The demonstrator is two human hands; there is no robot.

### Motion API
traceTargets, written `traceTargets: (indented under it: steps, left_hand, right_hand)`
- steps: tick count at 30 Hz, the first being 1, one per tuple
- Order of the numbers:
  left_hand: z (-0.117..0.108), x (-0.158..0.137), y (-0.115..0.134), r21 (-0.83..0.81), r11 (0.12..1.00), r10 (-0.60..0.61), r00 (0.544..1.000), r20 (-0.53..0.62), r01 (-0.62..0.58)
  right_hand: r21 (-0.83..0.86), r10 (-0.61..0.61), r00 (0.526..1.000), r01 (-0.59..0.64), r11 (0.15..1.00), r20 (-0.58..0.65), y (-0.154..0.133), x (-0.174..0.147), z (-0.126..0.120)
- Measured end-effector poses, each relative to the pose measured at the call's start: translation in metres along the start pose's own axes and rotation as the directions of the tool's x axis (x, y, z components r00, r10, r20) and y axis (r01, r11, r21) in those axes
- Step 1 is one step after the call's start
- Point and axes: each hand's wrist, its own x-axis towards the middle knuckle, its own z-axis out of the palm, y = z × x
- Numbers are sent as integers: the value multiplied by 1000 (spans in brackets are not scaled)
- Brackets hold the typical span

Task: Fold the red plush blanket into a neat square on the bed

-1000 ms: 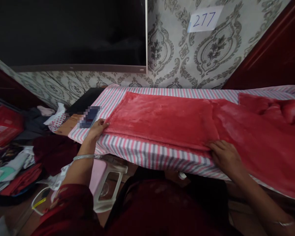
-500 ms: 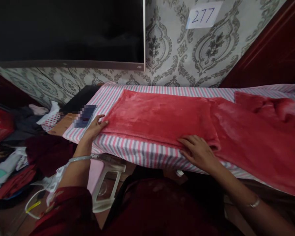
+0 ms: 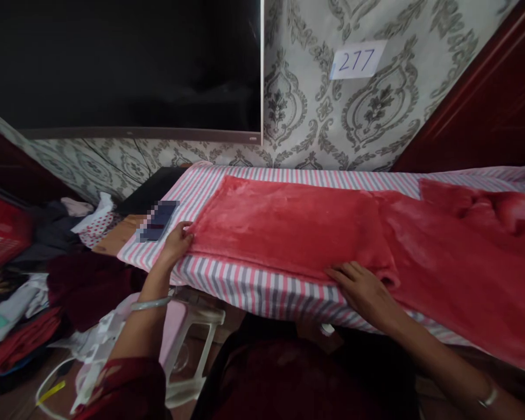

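A red plush blanket [image 3: 284, 227] lies on a table covered with a striped cloth [image 3: 262, 294]. Its left part is folded into a flat, layered rectangle, while the right part spreads loosely and bunches up at the far right. My left hand [image 3: 178, 242] is closed on the left edge near the front corner, thumb and fingers pinching the fabric. Along the near edge, toward the rectangle's right end, my right hand [image 3: 361, 289] grips the layers with its fingers on top; the thumb is mostly hidden. Beside the right hand the fold curls into a small roll.
A phone [image 3: 163, 220], partly blurred out, lies on the cloth left of my left hand. A large screen [image 3: 122, 64] hangs over the table's left half. A pink and white plastic stool [image 3: 196, 344] stands below. Clothes [image 3: 91, 283] and a red basket [image 3: 4, 233] crowd the left.
My left fingers have closed from a looser pose onto the blanket's left edge. The right hand keeps to the near edge. The whole view has shifted, so everything sits slightly lower.
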Motion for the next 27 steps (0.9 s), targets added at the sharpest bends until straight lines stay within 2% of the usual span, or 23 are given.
traceTargets:
  steps: [3,5,8,11,13,16,19,22,27]
  left_hand:
    - [0,-1,-1,17,1000,10,1000,0,-10]
    - [1,-4,-4,-18,1000,-4,1000,-15,4]
    - [5,-11,-10,-67,998,-16,998,-62,11]
    - [9,-17,-17,-60,998,-5,994,-107,-1]
    - [12,-19,-21,-38,999,-3,993,-122,-1]
    - [15,-23,-26,-34,999,-2,989,-149,-3]
    - [17,-28,-28,-26,1000,13,983,-181,-18]
    - [20,-34,-27,-1,999,31,977,-213,-32]
    - [25,-42,-28,-30,999,37,974,-224,-45]
  right_hand:
    - [101,67,997,-72,992,44,1,0,0]
    - [184,92,988,-113,976,123,7,7,-6]
    - [303,84,975,-145,942,205,26,38,-15]
    - [360,87,989,-124,925,117,53,98,-9]
    - [383,84,994,-105,918,71,69,147,6]
    - [395,105,992,-123,911,66,84,225,36]
    - [358,150,984,-174,917,95,84,294,63]
    - [334,198,968,-239,912,153,74,348,85]
    - [327,225,928,-320,889,296,59,398,113]
